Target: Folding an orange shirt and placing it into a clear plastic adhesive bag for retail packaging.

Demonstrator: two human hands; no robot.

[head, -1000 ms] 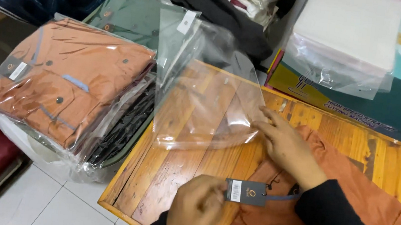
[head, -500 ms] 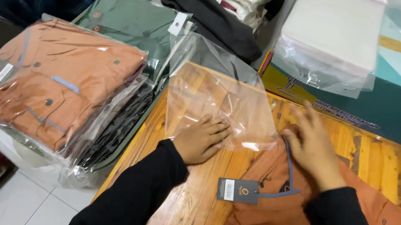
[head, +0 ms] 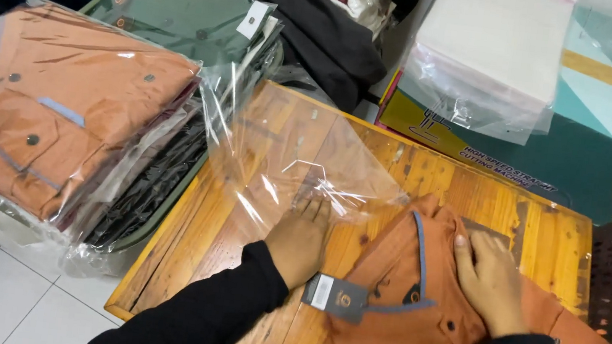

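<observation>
Shirts in clear bags [head: 58,121] pile up at far left, orange on top with a small white label, green behind. On the wooden table [head: 545,230], the left hand [head: 300,240] lies flat, fingers spread, on an empty clear bag [head: 299,163]. A grey tag [head: 334,297] hangs off the folded orange shirt [head: 412,315], which the right hand [head: 489,281] presses flat. White bagged sheets [head: 488,54] rest behind.

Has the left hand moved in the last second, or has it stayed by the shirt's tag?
Yes. The left hand has left the grey tag near the wooden table's front edge and gone up the tabletop; it now lies flat on the clear plastic bag.
</observation>
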